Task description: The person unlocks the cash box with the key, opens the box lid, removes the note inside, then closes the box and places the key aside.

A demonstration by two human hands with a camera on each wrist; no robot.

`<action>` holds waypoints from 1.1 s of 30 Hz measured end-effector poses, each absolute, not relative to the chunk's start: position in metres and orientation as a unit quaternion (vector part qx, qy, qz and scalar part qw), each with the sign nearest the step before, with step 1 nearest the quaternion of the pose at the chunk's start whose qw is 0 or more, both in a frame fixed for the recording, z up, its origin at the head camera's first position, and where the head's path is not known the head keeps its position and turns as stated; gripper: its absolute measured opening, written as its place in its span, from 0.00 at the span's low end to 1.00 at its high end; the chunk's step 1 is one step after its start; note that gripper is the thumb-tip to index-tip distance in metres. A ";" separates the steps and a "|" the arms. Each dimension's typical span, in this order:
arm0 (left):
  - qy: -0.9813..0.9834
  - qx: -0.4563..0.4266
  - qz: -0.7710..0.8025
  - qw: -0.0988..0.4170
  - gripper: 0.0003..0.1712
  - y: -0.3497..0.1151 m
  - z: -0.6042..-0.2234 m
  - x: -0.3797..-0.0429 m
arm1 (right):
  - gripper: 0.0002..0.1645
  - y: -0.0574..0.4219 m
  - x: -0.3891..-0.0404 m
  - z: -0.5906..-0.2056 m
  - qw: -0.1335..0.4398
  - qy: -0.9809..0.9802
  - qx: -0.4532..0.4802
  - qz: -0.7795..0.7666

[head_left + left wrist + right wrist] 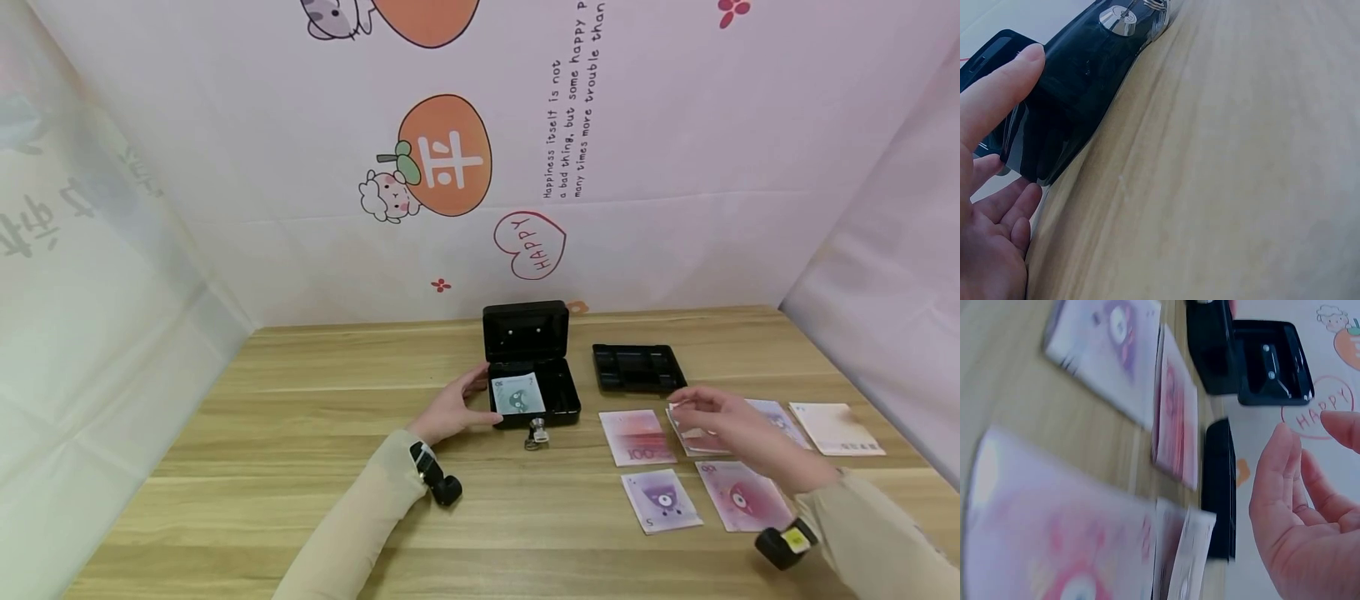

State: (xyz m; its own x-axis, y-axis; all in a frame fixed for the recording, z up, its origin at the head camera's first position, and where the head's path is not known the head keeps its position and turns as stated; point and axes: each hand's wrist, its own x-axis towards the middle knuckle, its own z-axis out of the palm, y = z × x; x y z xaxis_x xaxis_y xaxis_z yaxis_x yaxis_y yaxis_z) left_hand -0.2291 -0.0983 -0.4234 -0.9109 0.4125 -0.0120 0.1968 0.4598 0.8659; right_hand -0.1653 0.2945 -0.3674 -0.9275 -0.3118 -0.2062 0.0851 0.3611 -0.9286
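Observation:
A small black cash box (573,403) stands with its lid raised. Inside its left part lies a greenish play banknote (517,393). My left hand (448,410) holds the box at its left side, thumb at the front corner and fingers along the side; the left wrist view shows the thumb (1007,94) against the black metal. A key with ring (537,433) sits in the front lock. My right hand (723,422) hovers over a stack of notes (701,448), fingers loosely bent; the right wrist view shows nothing between them.
A black compartment tray (636,368) lies right of the box. Around my right hand are stacks of play notes: red (637,437), purple (662,500), pink (741,498), bluish (780,421) and cream (836,429). A printed cloth (315,250) hangs behind the wooden table (300,417).

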 end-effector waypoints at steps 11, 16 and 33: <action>0.844 0.177 0.493 0.114 0.52 -0.097 -0.422 -0.227 | 0.30 0.242 -0.190 -0.359 0.203 0.787 -0.093 -0.576; 0.846 0.175 0.492 0.113 0.52 -0.098 -0.424 -0.229 | 0.29 0.220 -0.202 -0.351 0.202 0.798 -0.109 -0.557; 0.845 0.174 0.493 0.111 0.52 -0.097 -0.423 -0.229 | 0.37 0.156 -0.237 -0.335 0.269 0.821 -0.062 -0.499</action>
State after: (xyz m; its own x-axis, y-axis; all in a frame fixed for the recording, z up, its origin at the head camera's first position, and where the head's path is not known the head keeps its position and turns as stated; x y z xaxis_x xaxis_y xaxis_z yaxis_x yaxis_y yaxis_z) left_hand -0.2288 -0.0972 -0.4228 -0.9148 0.4035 -0.0156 0.1848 0.4528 0.8723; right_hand -0.2367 0.1559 -0.3348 -0.8479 -0.3706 -0.3791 0.1658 0.4938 -0.8536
